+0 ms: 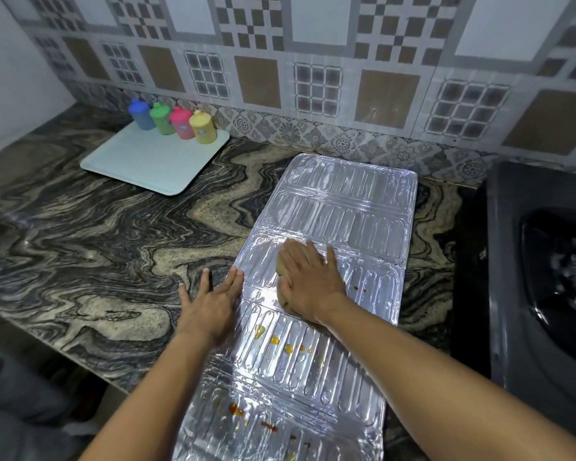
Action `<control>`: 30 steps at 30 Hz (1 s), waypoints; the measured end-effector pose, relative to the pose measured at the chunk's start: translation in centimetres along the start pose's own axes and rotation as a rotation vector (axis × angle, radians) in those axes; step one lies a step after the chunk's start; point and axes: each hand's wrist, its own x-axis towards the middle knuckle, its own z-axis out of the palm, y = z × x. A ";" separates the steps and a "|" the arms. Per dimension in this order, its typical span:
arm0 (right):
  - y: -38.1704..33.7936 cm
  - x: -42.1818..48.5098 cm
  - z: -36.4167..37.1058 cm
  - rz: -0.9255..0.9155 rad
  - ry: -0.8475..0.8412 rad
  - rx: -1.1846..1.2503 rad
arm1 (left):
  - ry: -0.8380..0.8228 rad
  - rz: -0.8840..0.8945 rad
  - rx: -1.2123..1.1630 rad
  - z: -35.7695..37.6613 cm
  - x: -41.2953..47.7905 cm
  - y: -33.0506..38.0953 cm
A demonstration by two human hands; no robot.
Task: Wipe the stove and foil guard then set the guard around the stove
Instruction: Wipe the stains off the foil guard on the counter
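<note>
The silver foil guard [343, 207] lies unfolded flat on the marbled counter, running from the back wall toward me. Yellow and orange-red stains dot its near panels. My right hand [310, 281] presses flat on a tan cloth [281, 271] at the guard's middle panel; only the cloth's left edge shows under the palm. My left hand [210, 304] lies flat with fingers spread, its fingertips on the guard's left edge and the rest on the counter. The black stove [512, 294] stands at the right, cut off by the frame edge.
A white tray [140, 164] sits at the back left of the counter [97, 247], carrying several small coloured bottles: blue, green, pink, yellow [203, 129]. A tiled wall backs the counter. The counter's front edge runs along the lower left.
</note>
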 end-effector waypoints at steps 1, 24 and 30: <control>0.7 -0.5 0.0 0.013 -0.016 -0.006 | -0.004 0.003 0.002 0.0 0.0 0.0; 6.6 -6.6 -3.1 0.386 -0.131 -0.181 | -0.091 -0.038 0.017 -1.1 -0.5 1.5; 6.2 -6.9 -5.6 0.419 0.029 0.071 | -0.103 -0.036 0.032 -1.1 -0.3 1.6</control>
